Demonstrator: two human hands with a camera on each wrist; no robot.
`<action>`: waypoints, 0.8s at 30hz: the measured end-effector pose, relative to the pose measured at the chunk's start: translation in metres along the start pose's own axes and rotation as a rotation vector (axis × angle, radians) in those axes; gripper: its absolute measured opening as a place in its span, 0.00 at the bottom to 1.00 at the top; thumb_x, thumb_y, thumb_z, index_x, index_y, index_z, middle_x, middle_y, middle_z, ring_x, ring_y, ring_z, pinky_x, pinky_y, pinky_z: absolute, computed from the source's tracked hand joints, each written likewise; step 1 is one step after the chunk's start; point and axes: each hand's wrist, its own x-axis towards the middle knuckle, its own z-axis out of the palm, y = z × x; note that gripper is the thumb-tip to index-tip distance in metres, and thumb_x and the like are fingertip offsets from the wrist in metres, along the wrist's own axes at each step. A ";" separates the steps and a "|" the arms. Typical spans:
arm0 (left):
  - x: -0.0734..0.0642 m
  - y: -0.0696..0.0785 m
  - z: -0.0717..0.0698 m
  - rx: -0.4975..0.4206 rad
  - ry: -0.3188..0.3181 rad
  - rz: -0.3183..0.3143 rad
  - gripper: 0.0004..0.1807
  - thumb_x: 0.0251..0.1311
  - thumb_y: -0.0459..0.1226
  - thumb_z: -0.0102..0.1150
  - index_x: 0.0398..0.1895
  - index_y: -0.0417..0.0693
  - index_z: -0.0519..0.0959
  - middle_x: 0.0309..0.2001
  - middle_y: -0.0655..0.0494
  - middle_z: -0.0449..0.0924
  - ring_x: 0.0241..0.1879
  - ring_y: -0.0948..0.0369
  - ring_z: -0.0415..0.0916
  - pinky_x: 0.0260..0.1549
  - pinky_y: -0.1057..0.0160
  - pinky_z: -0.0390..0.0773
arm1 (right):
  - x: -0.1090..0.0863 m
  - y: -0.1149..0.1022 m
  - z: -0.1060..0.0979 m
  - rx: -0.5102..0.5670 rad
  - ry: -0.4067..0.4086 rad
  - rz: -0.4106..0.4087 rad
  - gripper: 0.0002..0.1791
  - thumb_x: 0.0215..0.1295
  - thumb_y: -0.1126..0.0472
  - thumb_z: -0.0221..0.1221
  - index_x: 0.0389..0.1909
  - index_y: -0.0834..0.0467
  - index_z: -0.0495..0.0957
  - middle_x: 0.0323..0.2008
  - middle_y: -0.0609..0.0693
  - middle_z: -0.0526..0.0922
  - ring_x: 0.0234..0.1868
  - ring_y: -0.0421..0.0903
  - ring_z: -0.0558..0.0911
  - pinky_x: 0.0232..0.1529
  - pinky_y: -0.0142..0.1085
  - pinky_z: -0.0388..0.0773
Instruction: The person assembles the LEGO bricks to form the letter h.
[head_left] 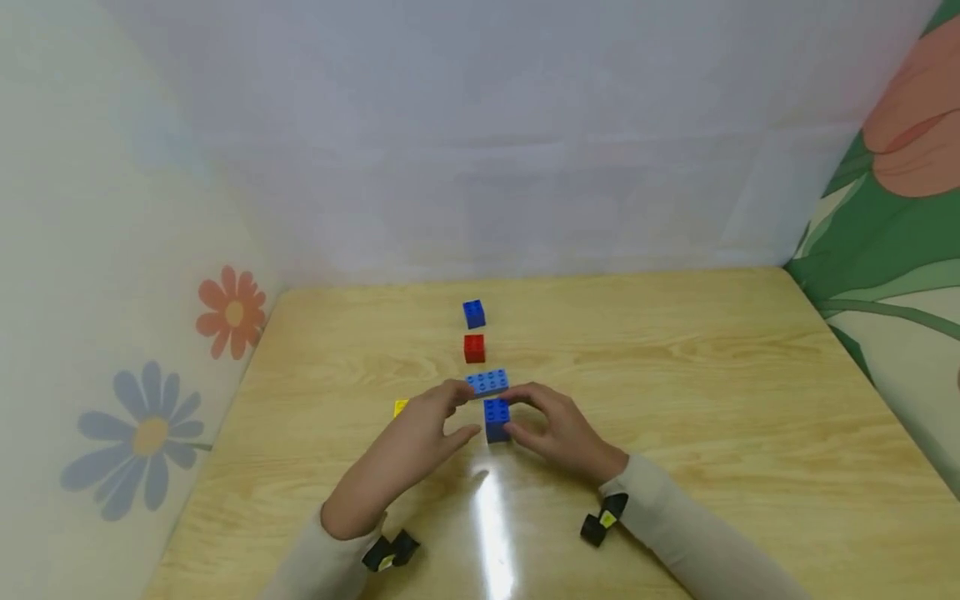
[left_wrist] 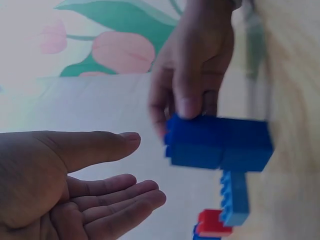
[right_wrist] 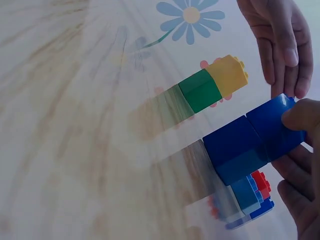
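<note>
Two dark blue bricks (head_left: 497, 423), one on top of the other, stand as a small tower on the table. My right hand (head_left: 561, 432) pinches the upper brick between thumb and fingers, as the left wrist view also shows. To the tower's left is my left hand (head_left: 423, 437), its fingers extended and apart from the bricks with nothing in them. Just behind the tower lies a long light blue brick (head_left: 491, 382), partly covered by the hands in the head view.
A red brick (head_left: 474, 349) and another dark blue brick (head_left: 474, 314) line up farther back. Left of the tower, a yellow brick (right_wrist: 229, 75) sits on a green brick (right_wrist: 201, 92), mostly hidden behind my left hand in the head view. A pale wall closes off the wooden table (head_left: 675, 350).
</note>
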 end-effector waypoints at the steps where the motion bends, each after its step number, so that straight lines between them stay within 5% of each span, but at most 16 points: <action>1: -0.002 0.000 -0.005 0.001 0.017 0.002 0.25 0.62 0.40 0.65 0.59 0.40 0.72 0.57 0.45 0.77 0.53 0.46 0.77 0.50 0.52 0.79 | 0.000 0.000 0.000 -0.002 -0.003 0.001 0.21 0.66 0.57 0.63 0.58 0.52 0.73 0.56 0.44 0.77 0.59 0.40 0.75 0.61 0.37 0.71; 5: -0.006 -0.005 -0.023 0.040 0.047 -0.008 0.28 0.62 0.42 0.65 0.62 0.40 0.70 0.58 0.45 0.76 0.54 0.46 0.76 0.50 0.50 0.78 | 0.001 -0.002 -0.001 0.006 -0.006 -0.005 0.21 0.66 0.56 0.62 0.59 0.55 0.73 0.57 0.47 0.77 0.60 0.42 0.75 0.61 0.39 0.71; 11: -0.011 -0.018 -0.040 0.080 0.009 -0.049 0.33 0.61 0.45 0.65 0.65 0.38 0.66 0.62 0.43 0.72 0.60 0.45 0.71 0.56 0.45 0.73 | 0.002 0.000 -0.002 0.062 0.036 -0.027 0.21 0.66 0.59 0.63 0.59 0.55 0.73 0.55 0.47 0.78 0.58 0.43 0.76 0.61 0.41 0.72; 18: -0.013 -0.026 -0.049 0.083 -0.038 -0.056 0.35 0.60 0.45 0.66 0.65 0.37 0.66 0.63 0.42 0.71 0.62 0.45 0.69 0.57 0.43 0.71 | 0.008 0.001 -0.005 0.102 0.097 0.017 0.18 0.69 0.70 0.56 0.59 0.61 0.72 0.54 0.56 0.79 0.58 0.49 0.76 0.62 0.43 0.71; 24: -0.014 -0.033 -0.054 0.086 -0.067 -0.062 0.37 0.58 0.46 0.68 0.65 0.36 0.66 0.62 0.42 0.71 0.61 0.45 0.69 0.58 0.43 0.70 | 0.015 -0.022 -0.015 0.113 0.127 0.018 0.15 0.70 0.73 0.52 0.56 0.69 0.70 0.52 0.64 0.78 0.57 0.56 0.77 0.61 0.46 0.71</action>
